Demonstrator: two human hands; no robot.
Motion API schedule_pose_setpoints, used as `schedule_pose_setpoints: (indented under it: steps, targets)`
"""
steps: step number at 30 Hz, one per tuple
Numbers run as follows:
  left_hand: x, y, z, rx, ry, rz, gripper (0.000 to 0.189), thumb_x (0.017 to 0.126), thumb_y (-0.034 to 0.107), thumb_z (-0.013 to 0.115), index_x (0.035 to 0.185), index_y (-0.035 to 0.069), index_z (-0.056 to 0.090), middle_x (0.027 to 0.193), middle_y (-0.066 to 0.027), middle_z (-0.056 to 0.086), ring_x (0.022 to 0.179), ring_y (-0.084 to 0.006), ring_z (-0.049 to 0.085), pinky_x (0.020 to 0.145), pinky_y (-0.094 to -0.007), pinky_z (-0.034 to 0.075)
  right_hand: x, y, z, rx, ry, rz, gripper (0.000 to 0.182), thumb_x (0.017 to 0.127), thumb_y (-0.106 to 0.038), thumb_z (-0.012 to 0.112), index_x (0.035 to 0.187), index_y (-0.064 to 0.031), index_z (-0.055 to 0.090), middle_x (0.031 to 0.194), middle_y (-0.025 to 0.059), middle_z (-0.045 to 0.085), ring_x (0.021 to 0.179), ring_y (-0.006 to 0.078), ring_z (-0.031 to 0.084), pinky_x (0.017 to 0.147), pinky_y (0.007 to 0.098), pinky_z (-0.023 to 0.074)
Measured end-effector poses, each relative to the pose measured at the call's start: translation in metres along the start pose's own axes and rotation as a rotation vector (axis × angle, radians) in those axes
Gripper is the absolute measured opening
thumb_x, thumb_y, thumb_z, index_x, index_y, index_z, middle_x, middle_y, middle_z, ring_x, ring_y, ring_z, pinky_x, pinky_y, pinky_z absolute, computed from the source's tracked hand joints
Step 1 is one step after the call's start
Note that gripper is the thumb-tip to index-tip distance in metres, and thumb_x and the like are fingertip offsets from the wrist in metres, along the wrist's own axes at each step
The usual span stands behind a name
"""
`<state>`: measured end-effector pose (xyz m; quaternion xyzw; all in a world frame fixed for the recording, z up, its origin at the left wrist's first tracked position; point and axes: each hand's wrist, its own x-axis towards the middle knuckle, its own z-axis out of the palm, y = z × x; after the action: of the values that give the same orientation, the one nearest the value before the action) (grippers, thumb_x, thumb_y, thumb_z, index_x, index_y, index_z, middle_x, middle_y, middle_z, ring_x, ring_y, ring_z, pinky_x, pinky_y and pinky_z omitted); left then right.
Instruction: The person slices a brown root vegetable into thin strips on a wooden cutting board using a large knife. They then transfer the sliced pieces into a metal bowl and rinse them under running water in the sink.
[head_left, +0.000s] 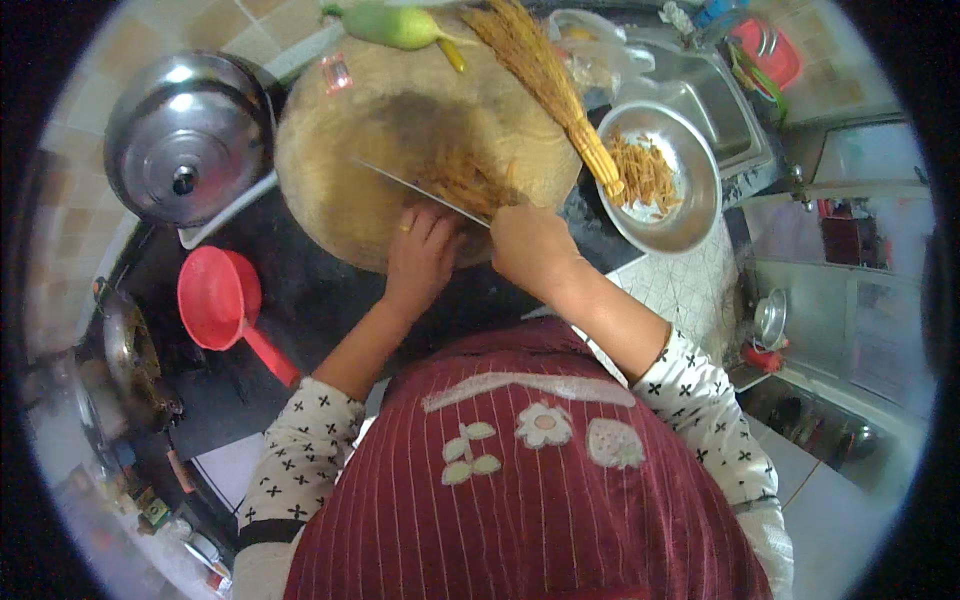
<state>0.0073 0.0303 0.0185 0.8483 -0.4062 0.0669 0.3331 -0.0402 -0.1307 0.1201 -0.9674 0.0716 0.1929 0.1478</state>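
My right hand (534, 241) grips the handle of a kitchen knife (431, 189), seen almost edge-on as a thin bright line slanting across the round wooden chopping board (322, 150). Just on the near side of the blade, my left hand (424, 251) rests at the board's near edge with its fingers bent. What lies under those fingers is hidden. Beyond the blade is a loose pile of brown strips of food (465, 176). More brown strips (645, 176) lie in a stainless steel basin (694, 202) to the right of the board.
A straw whisk broom (551, 90) lies across the board's far right edge, its bound end over the basin. A green radish (390, 26) lies at the back. On the left are a lidded steel pot (187, 142) and a red plastic ladle (217, 296). A sink (712, 105) is at far right.
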Motion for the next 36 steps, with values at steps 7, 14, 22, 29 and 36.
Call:
schedule_pose_setpoints:
  steps: [7,14,22,29,36]
  targets:
    - [0.007,0.004,-0.006,0.028,0.009,0.046,0.045,0.067,0.019,0.076,0.106,0.007,0.057,0.111,-0.0122,0.052,0.105,-0.0345,0.048,0.091,-0.0432,0.042,0.025,0.033,-0.014,0.071,0.059,-0.03,0.017,0.071,-0.01,0.061,0.079,0.004,0.067,0.079,0.0249,0.065,0.081,0.0384,0.066,0.074,0.0439,0.054]
    - [0.017,-0.001,0.0,0.048,0.048,-0.005,0.045,0.07,0.022,0.075,0.107,0.005,0.057,0.111,-0.0129,0.054,0.106,-0.0351,0.049,0.092,-0.0431,0.043,0.033,0.059,-0.006,0.126,0.133,-0.091,0.019,0.073,-0.015,0.063,0.074,0.0028,0.067,0.078,0.0254,0.064,0.077,0.0396,0.065,0.073,0.0459,0.0524]
    - [0.01,-0.001,0.008,0.114,0.108,-0.012,0.042,0.071,0.024,0.073,0.107,0.005,0.059,0.109,-0.0125,0.055,0.106,-0.0342,0.049,0.092,-0.043,0.042,-0.003,0.021,0.008,-0.045,0.192,-0.079,0.012,0.072,-0.01,0.059,0.071,-0.0011,0.068,0.068,0.0227,0.064,0.069,0.0384,0.066,0.063,0.0444,0.0549]
    - [0.01,-0.003,0.004,0.096,0.072,-0.021,0.041,0.073,0.022,0.072,0.108,0.006,0.058,0.109,-0.0126,0.055,0.106,-0.0346,0.049,0.092,-0.0435,0.042,0.008,0.018,-0.009,-0.055,0.056,-0.095,0.01,0.07,-0.007,0.062,0.072,0.0017,0.068,0.073,0.0236,0.065,0.073,0.0377,0.067,0.067,0.0436,0.0553]
    - [0.008,-0.005,0.004,0.095,0.07,-0.041,0.042,0.072,0.024,0.073,0.107,0.006,0.058,0.112,-0.0126,0.055,0.105,-0.0343,0.049,0.092,-0.0436,0.041,0.003,0.002,-0.027,-0.042,0.043,-0.089,0.014,0.071,-0.01,0.064,0.075,0.0022,0.069,0.075,0.0246,0.065,0.076,0.0367,0.067,0.069,0.0442,0.0552]
